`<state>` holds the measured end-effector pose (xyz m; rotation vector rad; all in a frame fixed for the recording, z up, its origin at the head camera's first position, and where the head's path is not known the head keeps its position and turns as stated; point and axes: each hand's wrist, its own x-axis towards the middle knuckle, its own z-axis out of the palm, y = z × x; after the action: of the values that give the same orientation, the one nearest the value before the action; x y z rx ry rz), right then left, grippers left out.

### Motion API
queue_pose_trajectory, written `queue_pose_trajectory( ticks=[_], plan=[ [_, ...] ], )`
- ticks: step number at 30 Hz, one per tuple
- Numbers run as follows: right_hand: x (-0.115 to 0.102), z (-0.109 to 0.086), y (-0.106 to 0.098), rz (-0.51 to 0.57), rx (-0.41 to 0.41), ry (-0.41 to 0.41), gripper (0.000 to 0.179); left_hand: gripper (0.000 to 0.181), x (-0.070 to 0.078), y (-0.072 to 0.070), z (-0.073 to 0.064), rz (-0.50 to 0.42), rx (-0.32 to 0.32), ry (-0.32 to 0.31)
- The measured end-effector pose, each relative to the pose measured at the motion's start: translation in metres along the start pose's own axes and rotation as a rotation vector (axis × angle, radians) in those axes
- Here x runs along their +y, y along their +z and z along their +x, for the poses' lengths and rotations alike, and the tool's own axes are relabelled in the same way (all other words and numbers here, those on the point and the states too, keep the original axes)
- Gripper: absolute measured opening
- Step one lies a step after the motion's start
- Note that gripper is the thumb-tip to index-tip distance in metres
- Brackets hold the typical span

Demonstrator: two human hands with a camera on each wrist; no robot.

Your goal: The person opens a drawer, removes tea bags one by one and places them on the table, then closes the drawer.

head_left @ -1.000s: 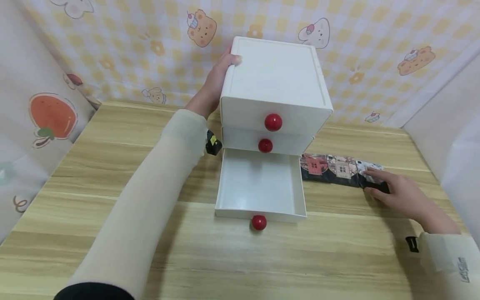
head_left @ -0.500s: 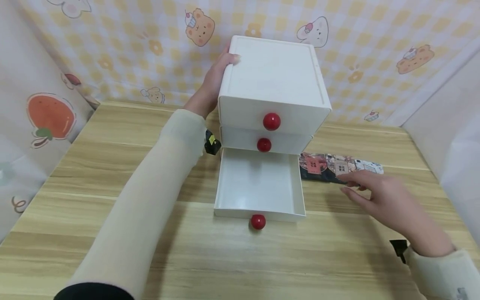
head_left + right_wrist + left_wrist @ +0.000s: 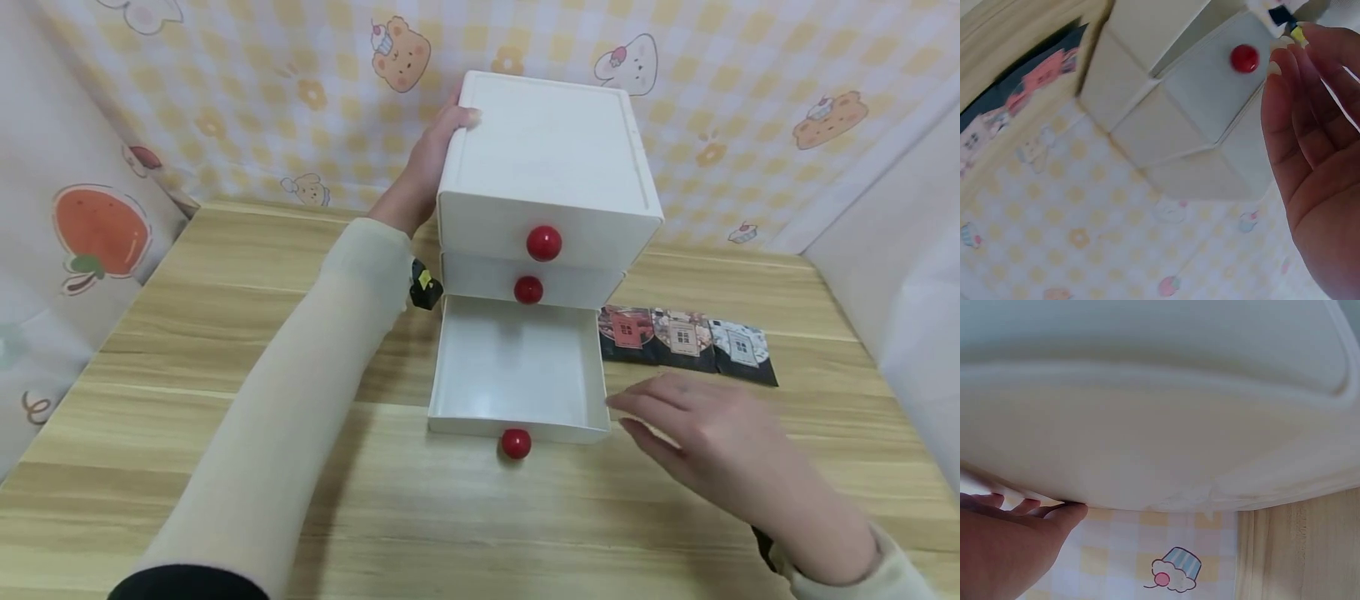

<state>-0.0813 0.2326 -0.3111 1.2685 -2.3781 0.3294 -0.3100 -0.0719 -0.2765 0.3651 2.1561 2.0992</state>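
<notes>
A white drawer unit [image 3: 551, 146] with round red knobs stands at the middle back in the head view. Its lowest drawer [image 3: 521, 367] is pulled out, and nothing lies inside. My left hand [image 3: 427, 167] holds the unit at its far left side, thumb over the top edge; fingertips reach the back edge in the left wrist view. Just right of the open drawer's front corner is my right hand [image 3: 720, 442], fingers loosely bent and holding nothing. Three flat packets [image 3: 682, 340] with dark bottoms and printed fronts lie in a row right of the unit.
A wooden table [image 3: 390, 525] spreads under everything. Behind it hangs a yellow checked cloth [image 3: 247, 83] with cartoon prints. White cloth sides stand at left and right. A black band with a yellow mark [image 3: 425, 285] is at the left wrist.
My right hand has left the rightmost packet and moved left and nearer, to the open drawer's corner. All three packets now show uncovered. My left hand stays on the unit.
</notes>
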Motion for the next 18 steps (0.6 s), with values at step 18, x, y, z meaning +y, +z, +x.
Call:
queue_pose_trajectory(
  ticks=[18],
  plan=[
    [-0.058, 0.031, 0.041, -0.300, -0.269, -0.218, 0.039, 0.065, 0.000, 0.000, -0.001, 0.009, -0.010, 0.007]
  ],
)
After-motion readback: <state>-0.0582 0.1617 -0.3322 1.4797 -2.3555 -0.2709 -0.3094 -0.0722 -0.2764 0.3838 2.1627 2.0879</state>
